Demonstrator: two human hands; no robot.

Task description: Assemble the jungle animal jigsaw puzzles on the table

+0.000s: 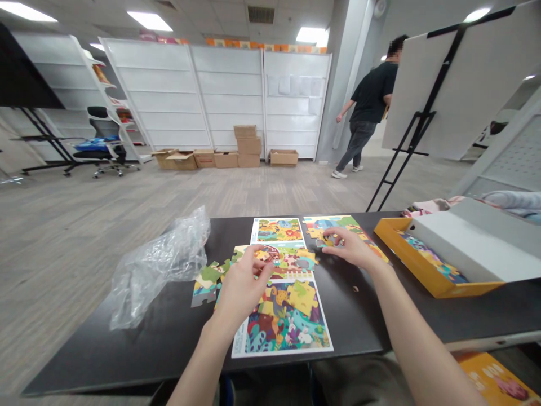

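Note:
My left hand hovers over a colourful jigsaw sheet in the middle of the black table, its fingers curled and pinching a puzzle piece. Loose puzzle pieces lie just left of that hand. My right hand rests farther back on another puzzle picture, fingertips pinched on a small piece. A third picture card lies behind the two hands.
Crumpled clear plastic wrap sits at the table's left. An orange puzzle box with a grey lid stands at the right. A person walks at the back near an easel board. Cardboard boxes line the far wall.

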